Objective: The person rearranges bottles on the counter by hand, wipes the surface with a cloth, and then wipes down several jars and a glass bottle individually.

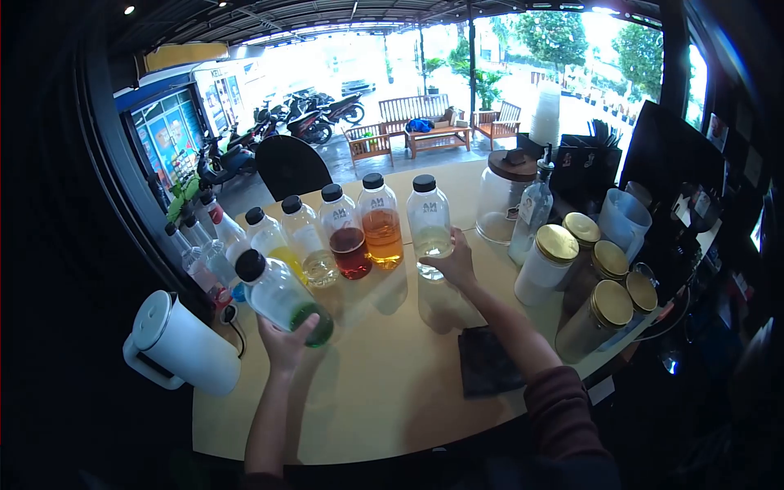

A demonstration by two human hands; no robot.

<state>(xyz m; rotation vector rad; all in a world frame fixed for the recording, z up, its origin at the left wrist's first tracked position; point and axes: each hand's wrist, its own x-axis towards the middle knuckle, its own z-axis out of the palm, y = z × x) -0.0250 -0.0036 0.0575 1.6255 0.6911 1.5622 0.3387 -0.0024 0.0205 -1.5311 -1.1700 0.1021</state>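
My left hand (pixel 284 343) is wrapped round the lower part of a tilted bottle of green liquid (pixel 282 296) with a black cap. On the right, my right hand (pixel 454 260) grips the base of an upright bottle of pale liquid (pixel 429 216). Between them stand a bottle of orange liquid (pixel 382 224), a bottle of dark red liquid (pixel 346 233), another bottle of pale liquid (pixel 309 243) and a bottle of yellow liquid (pixel 273 241). All these have black caps.
A white electric kettle (pixel 186 343) stands at the left edge of the table (pixel 367 392). Several gold-lidded jars (pixel 545 265) and a glass pump bottle (pixel 535 204) are on the right. A dark cloth (pixel 490 362) lies beside my right forearm. A wood-lidded jar (pixel 500 196) is behind.
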